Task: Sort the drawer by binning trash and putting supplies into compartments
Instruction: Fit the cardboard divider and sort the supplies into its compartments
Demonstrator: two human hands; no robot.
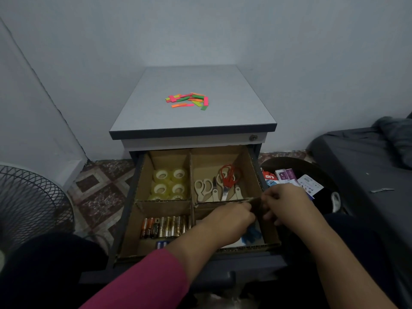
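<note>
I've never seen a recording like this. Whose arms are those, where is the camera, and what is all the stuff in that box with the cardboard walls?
There is no machine here: a person wears a camera on the head, so you look down along their own arms. The left hand and right hand meet at a cardboard divider in an open drawer, fingers curled round something dark; what it is I cannot tell. Cardboard splits the drawer into four compartments. Far left holds tape rolls, far right scissors, near left batteries, and near right something blue, mostly hidden by the arms. Coloured paper strips lie on the cabinet top. A dark bin on the right holds packaging.
</note>
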